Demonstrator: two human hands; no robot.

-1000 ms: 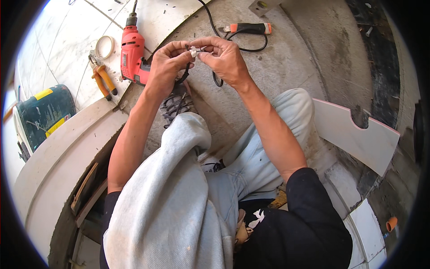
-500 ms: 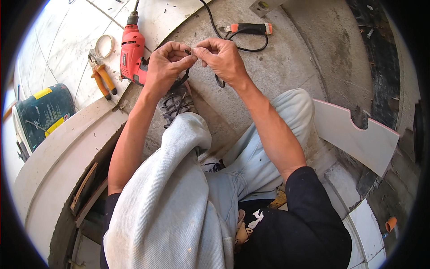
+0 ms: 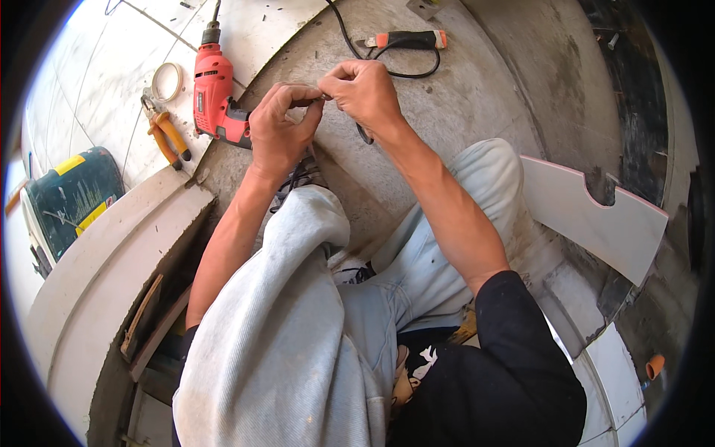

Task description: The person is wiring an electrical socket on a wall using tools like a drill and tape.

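Observation:
My left hand (image 3: 283,127) and my right hand (image 3: 365,93) meet above a shoe, fingertips pinched together at the end of a thin black cord (image 3: 415,76). The tip between my fingers is small and mostly covered. Below my right hand a bend of cord hangs down, and a loop of it lies beside an orange-and-black utility knife (image 3: 410,39). Left of my left hand rests a red power drill (image 3: 214,93), its chuck pointing away from me. Orange-handled pliers (image 3: 165,134) and a roll of tape (image 3: 155,83) lie on the tiles beyond the drill.
A dark green box (image 3: 82,195) with yellow labels stands at the far left, behind a pale curved ledge (image 3: 97,261). To the right lies a white tile (image 3: 588,223) with a rounded notch. An orange pipe piece (image 3: 655,366) sits at the lower right.
My left fingers have uncurled into a longer pinch at the cord's end, and my right hand has tilted over it. The stretch of cord under my left palm is less visible. The view has shifted slightly.

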